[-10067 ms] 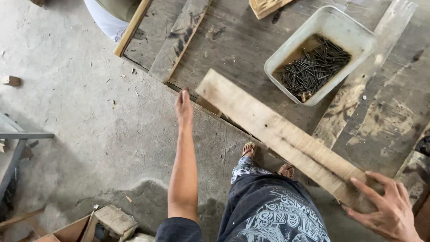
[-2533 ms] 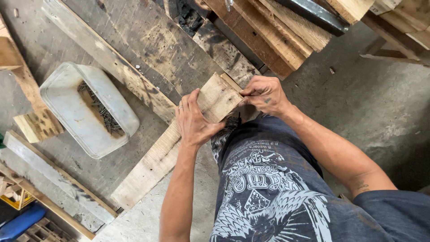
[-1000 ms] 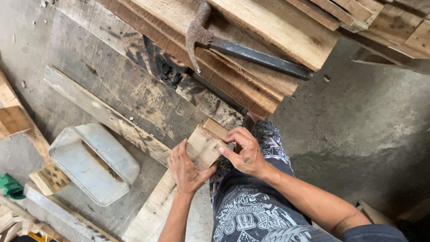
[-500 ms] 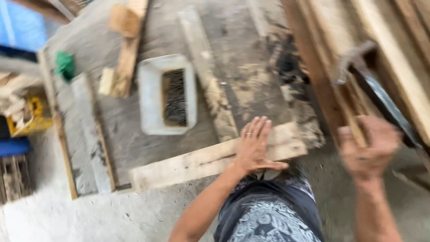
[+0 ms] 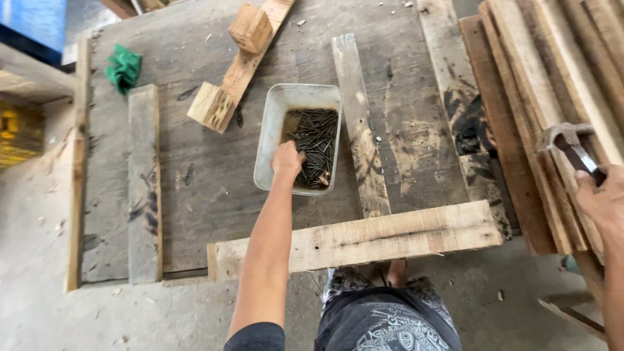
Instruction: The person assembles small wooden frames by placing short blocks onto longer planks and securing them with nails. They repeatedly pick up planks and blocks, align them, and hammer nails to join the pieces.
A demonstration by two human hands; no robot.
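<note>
The left hand (image 5: 288,158) reaches into the grey plastic tub (image 5: 273,130) and its fingers are closed on the dark nails (image 5: 315,146) that lie inside. The tub stands near the middle of the wooden platform (image 5: 201,188), a little toward the near edge. The right hand (image 5: 601,201) is at the right edge of the view and grips the handle of a hammer (image 5: 572,146), whose metal head rests on the stack of boards (image 5: 552,78) at the right side of the platform. A pale plank (image 5: 364,237) lies across the near edge of the platform, just in front of the person's knees. Another narrow plank (image 5: 357,123) lies just beside the tub on its right. A strip with wooden blocks (image 5: 224,84) lies to the left of the tub, toward the far edge. A green cloth (image 5: 123,67) lies near the far left corner.
</note>
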